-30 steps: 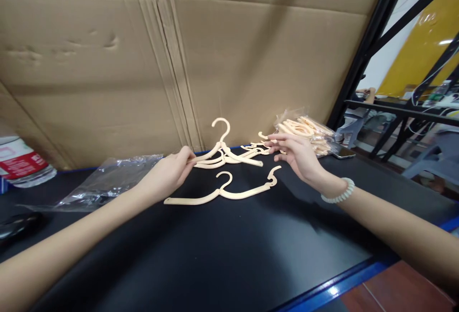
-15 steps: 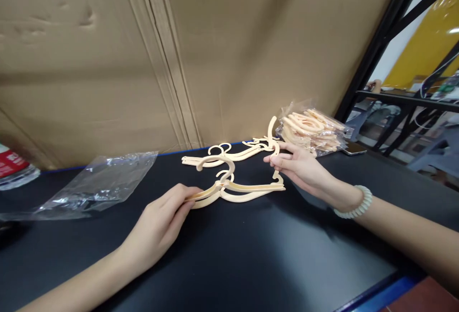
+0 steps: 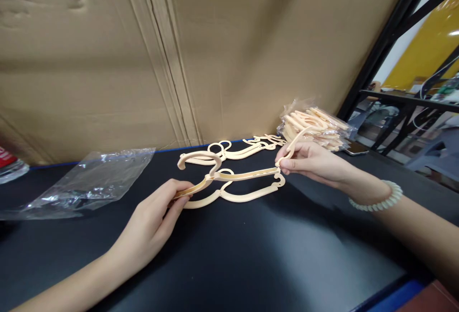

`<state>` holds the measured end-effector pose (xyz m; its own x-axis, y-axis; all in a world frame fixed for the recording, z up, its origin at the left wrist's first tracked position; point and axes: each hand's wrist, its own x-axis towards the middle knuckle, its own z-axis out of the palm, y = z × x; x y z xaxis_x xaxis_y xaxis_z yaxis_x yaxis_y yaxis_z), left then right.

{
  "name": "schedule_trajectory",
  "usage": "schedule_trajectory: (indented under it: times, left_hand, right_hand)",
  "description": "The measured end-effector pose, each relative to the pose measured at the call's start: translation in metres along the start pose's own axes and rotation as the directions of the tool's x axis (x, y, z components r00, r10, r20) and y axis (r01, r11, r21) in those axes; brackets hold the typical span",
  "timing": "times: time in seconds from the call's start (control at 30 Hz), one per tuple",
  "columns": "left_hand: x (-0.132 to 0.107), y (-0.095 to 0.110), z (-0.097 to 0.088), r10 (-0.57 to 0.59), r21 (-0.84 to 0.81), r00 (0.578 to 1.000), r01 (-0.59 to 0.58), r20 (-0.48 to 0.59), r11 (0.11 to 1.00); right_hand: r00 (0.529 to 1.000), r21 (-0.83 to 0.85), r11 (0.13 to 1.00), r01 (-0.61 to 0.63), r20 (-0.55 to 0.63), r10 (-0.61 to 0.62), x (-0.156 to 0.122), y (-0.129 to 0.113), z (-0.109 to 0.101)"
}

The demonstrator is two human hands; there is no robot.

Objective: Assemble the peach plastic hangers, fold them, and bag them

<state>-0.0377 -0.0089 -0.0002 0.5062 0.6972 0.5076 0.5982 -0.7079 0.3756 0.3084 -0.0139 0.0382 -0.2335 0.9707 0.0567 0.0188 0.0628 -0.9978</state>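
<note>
black and smooth, the tabletop (image 3: 222,259) spreads across the near part of the view, with a blue edge at the lower right. from the left comes the left hand (image 3: 154,214), thumb and fingers pinched together around one arm of a cream plastic hanger (image 3: 247,175). from the right comes the right hand (image 3: 315,163), a pale beaded bracelet (image 3: 378,198) at its wrist; its thumb and fingers close on a slim, curved cream piece (image 3: 297,141), leaving only a narrow gap that the piece fills. the lower end of that piece meets the free tip of the held hanger – whether the two are joined, i cannot tell.

the held hanger is raised over the table, its hook tipped toward the left. just below it in view a second hanger (image 3: 247,198) lies flat, with a small hooked piece at its right end. farther back, more hangers (image 3: 238,154) lie close together, and beside them some loose cream pieces (image 3: 265,141).

a clear plastic bag (image 3: 89,178) lies flat at the left, near a bottle (image 3: 10,165) with a red label. at the far right sits a clear packet (image 3: 315,128) full of cream parts – a phone (image 3: 355,149) just beside it. behind everything stands brown cardboard (image 3: 251,63), and right of that a black metal frame (image 3: 380,47).
</note>
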Motion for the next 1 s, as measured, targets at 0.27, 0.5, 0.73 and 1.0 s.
schedule_trajectory:
  times: [0.27, 0.5, 0.73, 1.0]
  left_hand:
    - [0.001, 0.003, -0.002, 0.012, 0.024, 1.000, -0.012, -0.009, 1.000]
    - [0.002, 0.005, -0.003, 0.032, 0.036, 0.999, -0.031, -0.012, 0.999]
    - [0.001, 0.002, -0.001, 0.024, 0.031, 1.000, -0.024, -0.013, 0.999]
    - [0.000, 0.001, -0.002, 0.004, 0.027, 1.000, -0.004, -0.014, 1.000]
  right_hand:
    - [0.990, 0.084, 0.993, -0.079, 0.124, 0.068, -0.002, 0.003, -0.002]
    - [0.972, 0.187, 0.965, -0.182, 0.180, 0.149, 0.002, 0.008, 0.000]
    - [0.970, 0.140, 0.974, -0.177, 0.192, 0.149, 0.001, 0.009, 0.003]
    - [0.980, 0.103, 0.985, -0.140, 0.155, 0.123, 0.002, 0.010, 0.006]
